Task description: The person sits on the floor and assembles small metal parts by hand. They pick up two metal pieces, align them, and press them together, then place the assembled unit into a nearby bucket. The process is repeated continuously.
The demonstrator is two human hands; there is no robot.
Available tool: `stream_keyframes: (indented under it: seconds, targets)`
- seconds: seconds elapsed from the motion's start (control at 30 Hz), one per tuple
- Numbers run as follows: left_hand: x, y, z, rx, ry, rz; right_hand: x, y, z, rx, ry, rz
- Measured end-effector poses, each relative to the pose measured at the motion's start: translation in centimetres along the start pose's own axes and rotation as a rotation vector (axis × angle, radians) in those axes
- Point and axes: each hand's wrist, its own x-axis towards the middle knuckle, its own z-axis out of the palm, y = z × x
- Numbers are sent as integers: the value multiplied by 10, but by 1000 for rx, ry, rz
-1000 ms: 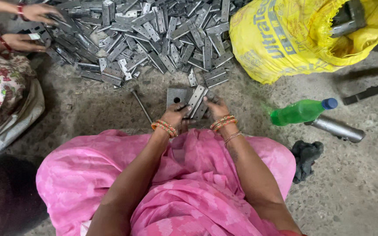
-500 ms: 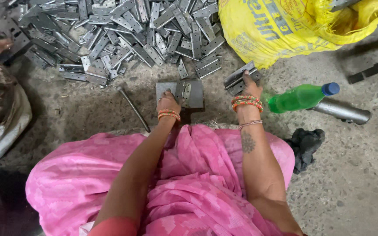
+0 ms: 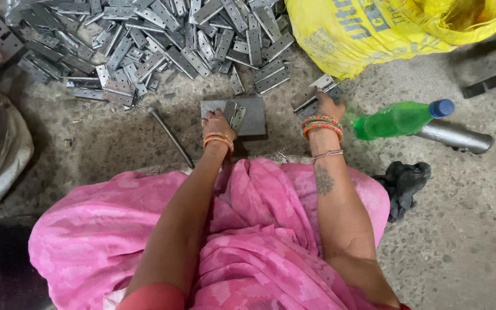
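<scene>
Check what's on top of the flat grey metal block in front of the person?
On the metal block lies one small hinge piece, with the left hand resting on it. Whatever sits beneath that hand is covered. The right hand is off at other hinges.

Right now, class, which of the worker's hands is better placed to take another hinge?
Probably the right hand: it already touches a small stack of metal hinges beside the yellow sack. The left hand rests on a hinge on the steel block.
</scene>
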Motion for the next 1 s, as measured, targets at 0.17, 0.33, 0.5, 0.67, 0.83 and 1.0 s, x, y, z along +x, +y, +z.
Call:
stream_keyframes:
  seconds: [0.17, 0.33, 0.5, 0.67, 0.83, 1.0]
  targets:
    - [1, -8, -1, 21, 16, 23, -6, 0, 0, -82, 6, -64]
    - [9, -20, 5, -131, 10, -24, -13, 1, 5, -140, 31, 82]
    - [12, -35, 8, -329, -27, -95, -11, 15, 12, -149, -127, 119]
    - [10, -32, 2, -521, -15, -213, -17, 35, 18, -360, -268, 132]
    - [8, 0, -12, -1148, -192, 195, -36, 40, 25, -241, -559, 465]
    - [13, 9, -21, -699, 233, 269, -45, 42, 23, -107, -710, 548]
